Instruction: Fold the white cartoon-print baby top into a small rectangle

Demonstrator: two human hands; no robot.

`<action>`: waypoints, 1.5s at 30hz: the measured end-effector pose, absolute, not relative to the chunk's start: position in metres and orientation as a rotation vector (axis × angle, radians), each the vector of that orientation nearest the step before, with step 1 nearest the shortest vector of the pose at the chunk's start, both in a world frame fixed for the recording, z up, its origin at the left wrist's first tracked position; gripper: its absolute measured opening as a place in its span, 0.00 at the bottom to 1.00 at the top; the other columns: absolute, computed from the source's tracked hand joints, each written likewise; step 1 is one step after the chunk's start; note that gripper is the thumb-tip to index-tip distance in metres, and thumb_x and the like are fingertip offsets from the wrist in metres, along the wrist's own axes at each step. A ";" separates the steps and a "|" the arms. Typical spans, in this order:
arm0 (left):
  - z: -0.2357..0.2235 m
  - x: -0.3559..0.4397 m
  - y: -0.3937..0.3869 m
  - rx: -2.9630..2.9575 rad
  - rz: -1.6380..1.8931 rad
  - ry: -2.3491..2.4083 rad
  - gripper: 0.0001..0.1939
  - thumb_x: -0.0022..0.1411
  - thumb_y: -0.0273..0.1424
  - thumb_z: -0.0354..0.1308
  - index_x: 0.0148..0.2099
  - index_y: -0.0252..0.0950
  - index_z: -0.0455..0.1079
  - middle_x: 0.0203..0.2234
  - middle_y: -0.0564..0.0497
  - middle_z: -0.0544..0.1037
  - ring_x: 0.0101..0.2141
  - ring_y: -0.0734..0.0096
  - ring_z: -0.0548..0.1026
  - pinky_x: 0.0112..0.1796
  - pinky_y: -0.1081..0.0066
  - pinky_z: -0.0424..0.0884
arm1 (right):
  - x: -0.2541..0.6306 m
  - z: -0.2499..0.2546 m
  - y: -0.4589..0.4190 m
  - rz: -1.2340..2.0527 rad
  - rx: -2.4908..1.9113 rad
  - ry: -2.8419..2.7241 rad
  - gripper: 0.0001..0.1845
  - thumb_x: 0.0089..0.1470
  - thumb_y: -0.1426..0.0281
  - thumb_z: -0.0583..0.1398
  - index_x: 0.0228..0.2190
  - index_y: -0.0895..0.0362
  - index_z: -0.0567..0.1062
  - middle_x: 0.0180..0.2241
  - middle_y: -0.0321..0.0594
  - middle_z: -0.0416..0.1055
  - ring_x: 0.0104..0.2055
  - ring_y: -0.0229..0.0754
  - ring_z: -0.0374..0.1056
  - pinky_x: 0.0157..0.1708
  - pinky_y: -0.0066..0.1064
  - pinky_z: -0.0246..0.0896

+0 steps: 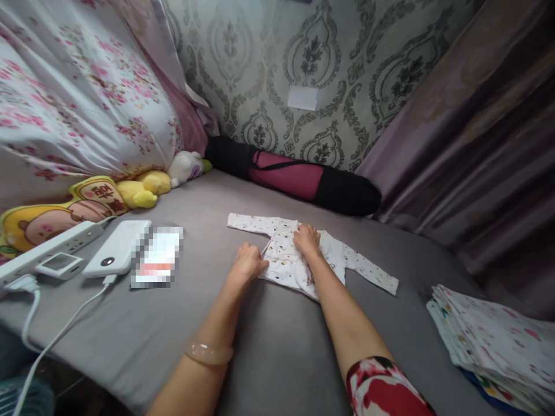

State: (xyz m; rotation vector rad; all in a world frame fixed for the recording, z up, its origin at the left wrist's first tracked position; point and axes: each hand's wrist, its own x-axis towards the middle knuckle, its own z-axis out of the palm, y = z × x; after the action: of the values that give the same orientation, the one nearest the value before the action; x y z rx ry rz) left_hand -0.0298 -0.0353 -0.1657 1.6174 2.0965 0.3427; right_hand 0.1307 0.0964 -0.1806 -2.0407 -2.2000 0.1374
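Note:
A small white baby shirt (281,247) with a tiny scattered print lies on the grey sheet, both sleeves stretched out to the sides. At the shirt's left edge, my left hand (249,261) is closed in a pinch on what looks like a thin white tie, drawn out from the shirt's side. My right hand (307,238) has its fingers curled on the cloth near the neckline, gripping the fabric there. Part of the shirt's front is hidden beneath my right hand and forearm.
A stack of folded printed cloths (498,341) sits at the right. On the left are a white power bank (117,248), a blurred phone (159,257), a power strip (56,254) with cables, and plush toys (147,188). A black and maroon long bag (290,176) lies along the wall.

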 end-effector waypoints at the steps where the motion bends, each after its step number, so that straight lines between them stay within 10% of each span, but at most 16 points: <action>1: -0.165 -0.030 -0.035 1.611 0.340 2.095 0.08 0.55 0.33 0.59 0.36 0.34 0.75 0.42 0.41 0.73 0.47 0.59 0.71 0.48 0.69 0.66 | 0.133 -0.179 0.100 0.177 -2.077 -2.195 0.19 0.60 0.66 0.53 0.49 0.57 0.74 0.53 0.52 0.70 0.57 0.52 0.63 0.54 0.40 0.54; 20: -0.170 -0.033 -0.035 1.794 0.450 2.022 0.11 0.54 0.24 0.55 0.41 0.36 0.71 0.43 0.43 0.72 0.45 0.59 0.70 0.45 0.66 0.67 | 0.127 -0.185 0.085 -0.182 -1.792 -2.296 0.22 0.59 0.78 0.47 0.51 0.61 0.70 0.52 0.54 0.68 0.55 0.51 0.60 0.55 0.40 0.47; 32: -0.170 -0.028 -0.038 2.085 0.356 1.758 0.16 0.54 0.22 0.56 0.46 0.39 0.70 0.51 0.46 0.72 0.51 0.59 0.68 0.51 0.66 0.63 | 0.107 -0.207 0.088 0.357 -1.707 -2.479 0.33 0.66 0.59 0.42 0.66 0.63 0.50 0.69 0.47 0.39 0.71 0.47 0.32 0.67 0.44 0.24; 40: -0.181 -0.029 -0.028 1.992 0.834 1.820 0.11 0.62 0.30 0.51 0.45 0.38 0.72 0.45 0.46 0.77 0.48 0.60 0.72 0.50 0.63 0.65 | 0.169 -0.182 0.110 0.718 -1.481 -1.493 0.22 0.62 0.70 0.48 0.54 0.59 0.70 0.52 0.48 0.72 0.50 0.40 0.72 0.51 0.33 0.64; 45: -0.167 -0.014 -0.025 1.892 0.896 1.764 0.12 0.61 0.30 0.50 0.40 0.36 0.74 0.36 0.48 0.79 0.39 0.66 0.75 0.43 0.70 0.67 | 0.216 -0.196 0.095 0.767 -1.590 -1.466 0.16 0.57 0.74 0.52 0.43 0.59 0.77 0.39 0.44 0.78 0.35 0.41 0.75 0.40 0.33 0.69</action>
State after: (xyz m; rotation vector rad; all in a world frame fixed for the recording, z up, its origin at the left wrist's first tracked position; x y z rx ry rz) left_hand -0.0140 -0.0249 -0.1673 1.8923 1.7637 0.8963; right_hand 0.2156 0.0949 -0.1956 -1.5902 -1.4660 0.7670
